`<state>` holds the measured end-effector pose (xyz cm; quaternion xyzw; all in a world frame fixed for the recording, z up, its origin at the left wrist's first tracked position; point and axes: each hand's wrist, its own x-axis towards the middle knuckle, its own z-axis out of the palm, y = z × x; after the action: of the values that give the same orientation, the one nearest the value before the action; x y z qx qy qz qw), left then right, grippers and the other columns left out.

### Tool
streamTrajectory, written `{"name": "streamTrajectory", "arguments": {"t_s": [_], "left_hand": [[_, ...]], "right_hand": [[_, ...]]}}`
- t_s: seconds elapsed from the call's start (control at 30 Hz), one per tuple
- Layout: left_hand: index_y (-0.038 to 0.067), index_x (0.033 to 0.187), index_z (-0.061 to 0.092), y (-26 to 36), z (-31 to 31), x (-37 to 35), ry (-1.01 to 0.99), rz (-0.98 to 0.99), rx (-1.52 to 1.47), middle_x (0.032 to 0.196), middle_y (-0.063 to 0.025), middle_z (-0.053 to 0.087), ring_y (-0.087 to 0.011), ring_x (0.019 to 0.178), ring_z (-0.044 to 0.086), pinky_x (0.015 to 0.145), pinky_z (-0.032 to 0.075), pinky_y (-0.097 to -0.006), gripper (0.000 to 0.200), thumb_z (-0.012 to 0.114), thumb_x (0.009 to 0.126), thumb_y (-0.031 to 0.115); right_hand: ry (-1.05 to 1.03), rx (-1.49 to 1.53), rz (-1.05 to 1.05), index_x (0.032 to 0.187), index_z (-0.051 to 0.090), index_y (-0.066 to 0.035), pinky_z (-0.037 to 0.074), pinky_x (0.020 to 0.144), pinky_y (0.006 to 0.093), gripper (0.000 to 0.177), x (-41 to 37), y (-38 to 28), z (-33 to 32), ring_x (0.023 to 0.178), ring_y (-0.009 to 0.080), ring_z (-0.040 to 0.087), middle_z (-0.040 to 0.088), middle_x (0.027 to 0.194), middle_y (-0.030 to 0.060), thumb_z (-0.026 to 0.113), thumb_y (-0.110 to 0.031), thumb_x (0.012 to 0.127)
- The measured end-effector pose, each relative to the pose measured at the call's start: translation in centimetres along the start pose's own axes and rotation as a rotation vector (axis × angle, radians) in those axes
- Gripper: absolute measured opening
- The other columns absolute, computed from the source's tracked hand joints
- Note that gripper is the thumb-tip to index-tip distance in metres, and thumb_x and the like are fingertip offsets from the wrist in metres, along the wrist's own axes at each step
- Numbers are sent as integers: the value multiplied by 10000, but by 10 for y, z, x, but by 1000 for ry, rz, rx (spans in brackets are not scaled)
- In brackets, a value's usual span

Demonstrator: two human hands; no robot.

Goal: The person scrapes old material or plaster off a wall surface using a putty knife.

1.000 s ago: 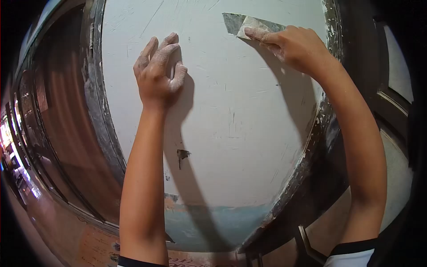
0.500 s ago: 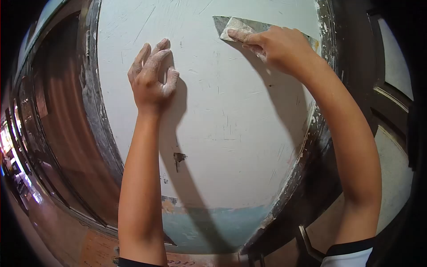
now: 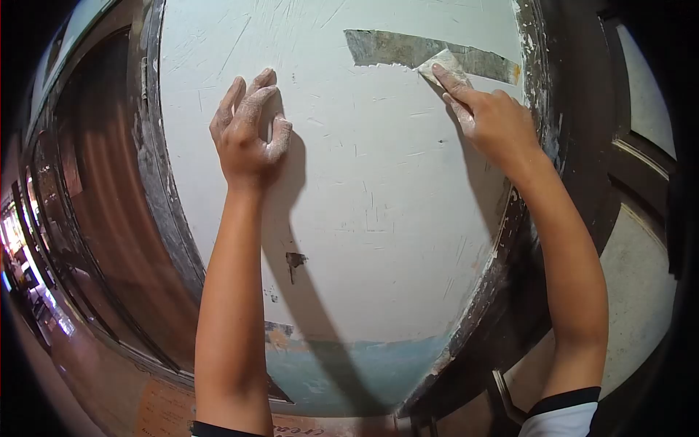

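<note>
My right hand (image 3: 495,120) pinches a small flat putty scraper (image 3: 444,69) coated in white, its index finger laid along the top. The scraper rests against the lower edge of a bare grey strip (image 3: 393,49) on the white panel (image 3: 364,175). A ragged white line borders the strip's underside. My left hand (image 3: 251,127) leans on the panel to the left, fingers apart and curved, holding nothing. White powder or paste covers the fingers of both hands.
Dark, worn frame edges (image 3: 535,65) border the panel. A pale green-blue band (image 3: 364,368) runs along its bottom, and a small dark chipped spot (image 3: 295,259) marks its lower left. To the left stands a brown glossy panel (image 3: 124,182); dark panelled woodwork (image 3: 582,146) stands to the right.
My right hand and the scraper have moved right and slightly down, baring more of the grey strip to view. My left hand stays in nearly the same place on the panel.
</note>
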<state>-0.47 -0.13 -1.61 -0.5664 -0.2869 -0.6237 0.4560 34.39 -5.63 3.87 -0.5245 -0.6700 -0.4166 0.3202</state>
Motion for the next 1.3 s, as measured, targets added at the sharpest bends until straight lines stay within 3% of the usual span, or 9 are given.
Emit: {"name": "streamTrajectory", "arguments": {"t_s": [0.07, 0.13, 0.23, 0.27, 0.63, 0.9, 1.03, 1.2, 1.3], "left_hand": [[152, 1181, 730, 1, 0, 1, 8, 5, 10, 1415, 51, 708, -332, 1454, 513, 1199, 345, -456, 403, 696, 780, 130], [151, 1186, 730, 1, -1, 1, 3, -8, -25, 1423, 49, 704, -325, 1456, 514, 1207, 331, -456, 404, 693, 784, 125], [149, 1193, 729, 8, -4, 0, 6, -15, 16, 1423, 49, 704, -317, 1466, 504, 1211, 324, -452, 406, 692, 790, 127], [149, 1193, 729, 7, -3, 0, 7, -18, 17, 1423, 49, 704, -317, 1466, 504, 1211, 324, -452, 406, 692, 790, 127], [153, 1190, 727, 2, -1, 0, 25, 20, -9, 1415, 63, 706, -316, 1443, 524, 1205, 340, -447, 414, 703, 779, 111], [148, 1163, 733, 2, 0, 0, 34, 20, 23, 1404, 45, 714, -327, 1435, 531, 1198, 348, -461, 386, 703, 779, 136], [147, 1162, 733, 4, -1, 1, 33, 1, -8, 1395, 42, 719, -331, 1431, 535, 1198, 355, -466, 386, 704, 776, 137], [153, 1184, 730, 2, -2, -1, 15, 19, 4, 1415, 42, 707, -328, 1433, 535, 1206, 349, -453, 406, 699, 780, 117], [154, 1189, 730, 5, -3, -1, 18, 5, 10, 1422, 46, 703, -326, 1434, 533, 1211, 337, -445, 415, 701, 778, 109]], "right_hand": [[-49, -7, 2, 1498, 567, -460, 601, 765, 502, 422, 3, -2, 1, 857, 343, 730, 755, 916, 129, 512, -406, 1084], [79, 9, -57, 1491, 581, -443, 599, 762, 498, 420, 4, -5, 2, 864, 344, 731, 763, 923, 112, 525, -394, 1077], [84, 1, -80, 1493, 581, -433, 597, 763, 499, 428, -1, 10, -3, 883, 346, 731, 769, 937, 106, 536, -376, 1072], [10, 22, -63, 1497, 574, -438, 595, 771, 504, 437, -1, 12, -8, 907, 353, 731, 770, 955, 112, 543, -364, 1067], [28, -11, -110, 1505, 559, -449, 601, 811, 501, 440, 0, 13, -14, 900, 375, 737, 779, 990, 111, 539, -369, 1073], [-2, 15, 15, 1530, 539, -420, 595, 847, 523, 438, 1, -20, -10, 985, 361, 734, 770, 1031, 125, 488, -385, 1096], [-110, 47, 90, 1537, 541, -394, 595, 844, 529, 449, -7, -27, -12, 952, 385, 741, 766, 1011, 156, 496, -345, 1092], [-78, 92, 91, 1548, 546, -324, 594, 823, 523, 466, -3, -38, -11, 927, 380, 743, 772, 1002, 166, 515, -300, 1084], [-44, 92, 75, 1551, 540, -338, 595, 815, 525, 467, -6, -36, -12, 913, 375, 745, 771, 996, 167, 513, -303, 1086]]}}
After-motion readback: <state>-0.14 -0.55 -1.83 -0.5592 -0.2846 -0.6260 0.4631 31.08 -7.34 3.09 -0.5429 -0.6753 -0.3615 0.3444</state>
